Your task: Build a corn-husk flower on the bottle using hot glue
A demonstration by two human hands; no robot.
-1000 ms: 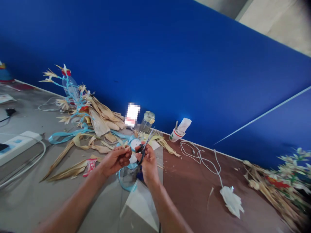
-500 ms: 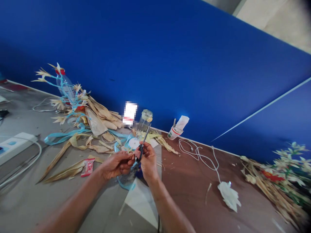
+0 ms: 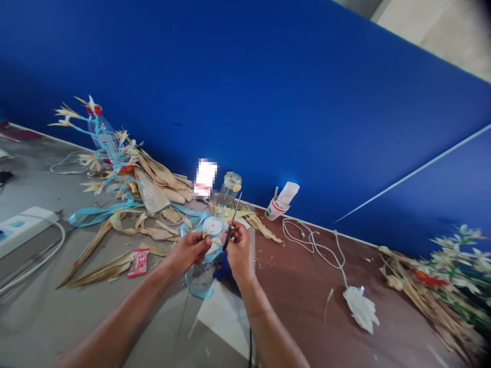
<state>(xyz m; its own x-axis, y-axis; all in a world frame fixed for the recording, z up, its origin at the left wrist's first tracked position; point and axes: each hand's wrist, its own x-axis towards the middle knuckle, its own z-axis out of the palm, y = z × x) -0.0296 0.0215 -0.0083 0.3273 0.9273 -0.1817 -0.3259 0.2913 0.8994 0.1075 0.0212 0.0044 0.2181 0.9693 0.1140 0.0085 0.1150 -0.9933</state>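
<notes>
My right hand point(image 3: 240, 251) is closed around dark-handled scissors point(image 3: 230, 232), whose slim blade points up and away. To its left, my left hand point(image 3: 191, 249) has thumb and fingertips pinched on a small pale piece of corn husk point(image 3: 206, 233), mostly covered by the fingers. A short gap lies between the two hands. Just behind them is a white spool point(image 3: 213, 225) with light-blue ribbon point(image 3: 197, 292) around it and looping below. A clear container under the hands is partly hidden.
A lidded glass jar point(image 3: 230, 188), a lit screen point(image 3: 205, 178) and a paper cup point(image 3: 274, 209) stand along the blue partition point(image 3: 245, 92). Dried husks point(image 3: 163, 176), a plastic bottle point(image 3: 103, 134) and a power strip point(image 3: 28, 230) are left. A white cable point(image 3: 326, 258) and husk flowers point(image 3: 466, 260) lie right.
My hands have drawn apart: the left moved slightly left with the husk piece, the right slightly right with the scissors. The white spool between them now shows more.
</notes>
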